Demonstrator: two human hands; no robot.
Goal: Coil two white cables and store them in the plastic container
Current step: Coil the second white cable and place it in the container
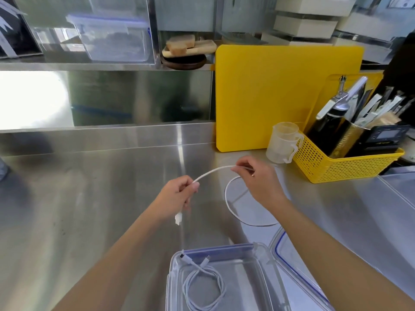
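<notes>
Two bare hands work above a steel counter point(101, 187). The left hand point(177, 194) pinches a white cable point(211, 171) near one end, its plug dangling below the fingers. The right hand point(258, 178) pinches the same cable farther along, and the slack loops down onto the counter beneath it. A second cable point(203, 286) (already coiled) lies inside the open clear container point(269, 286) near the bottom edge. The lid point(298, 272) rests just right of it.
</notes>
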